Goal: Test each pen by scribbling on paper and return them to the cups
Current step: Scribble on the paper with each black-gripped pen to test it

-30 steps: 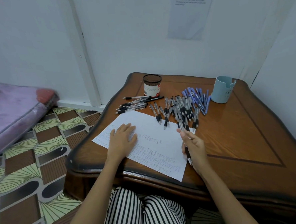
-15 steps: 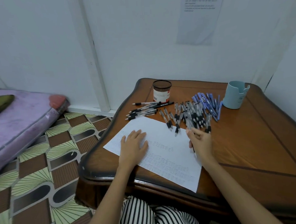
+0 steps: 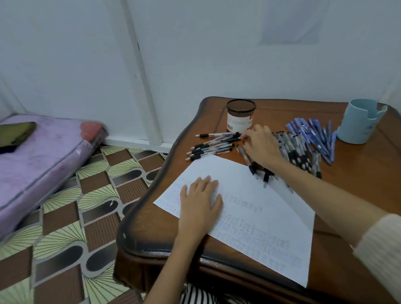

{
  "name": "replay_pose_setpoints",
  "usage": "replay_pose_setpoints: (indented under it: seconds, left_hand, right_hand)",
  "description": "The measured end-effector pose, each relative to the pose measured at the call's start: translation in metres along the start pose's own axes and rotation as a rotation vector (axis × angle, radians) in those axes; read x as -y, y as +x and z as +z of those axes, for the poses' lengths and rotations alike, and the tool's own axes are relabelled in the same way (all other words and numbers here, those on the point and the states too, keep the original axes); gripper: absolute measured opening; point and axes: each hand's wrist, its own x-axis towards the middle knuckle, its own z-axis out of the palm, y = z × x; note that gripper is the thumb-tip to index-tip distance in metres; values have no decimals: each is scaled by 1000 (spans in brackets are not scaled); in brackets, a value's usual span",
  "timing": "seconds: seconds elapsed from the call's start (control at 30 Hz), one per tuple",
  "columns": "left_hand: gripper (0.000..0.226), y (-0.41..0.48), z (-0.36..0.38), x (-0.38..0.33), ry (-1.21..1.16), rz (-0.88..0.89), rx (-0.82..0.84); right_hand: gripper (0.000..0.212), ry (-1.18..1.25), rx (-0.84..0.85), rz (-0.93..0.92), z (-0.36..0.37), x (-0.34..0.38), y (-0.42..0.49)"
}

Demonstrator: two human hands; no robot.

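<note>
noted right hand gone from the right edge of the paper, where seen pinching a pen a second ago; found now near the table's far edge, just beside the mesh cup. found its fingers bent down onto the ends of the row of black pens; cannot tell whether gripping one, view blurred. found left hand as before, flat on the paper, fingers straight. recorded loose pens piled mid-table, blue pens beside blue cup near the far right corner.
</note>
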Motion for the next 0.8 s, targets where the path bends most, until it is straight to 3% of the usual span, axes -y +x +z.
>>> replay_pose_setpoints:
  seconds: [0.3,0.53,0.63,0.73,0.8]
  left_hand:
    - [46,-1,1,0,-9,10,-8]
    - [45,-2,1,1,-10,22,-37]
    - [45,-2,1,0,-4,21,-32]
    - [44,-2,0,0,-7,21,-23]
    - [44,-2,-1,1,-10,24,-23]
  right_hand:
    - [36,-250,193,-206,37,5,53]
    - [27,-402,104,-361,27,0,53]
    - [25,-180,-113,-350,17,-1,48]
    - [42,245,-324,-280,-4,5,34]
    - [42,529,-339,-217,-26,12,17]
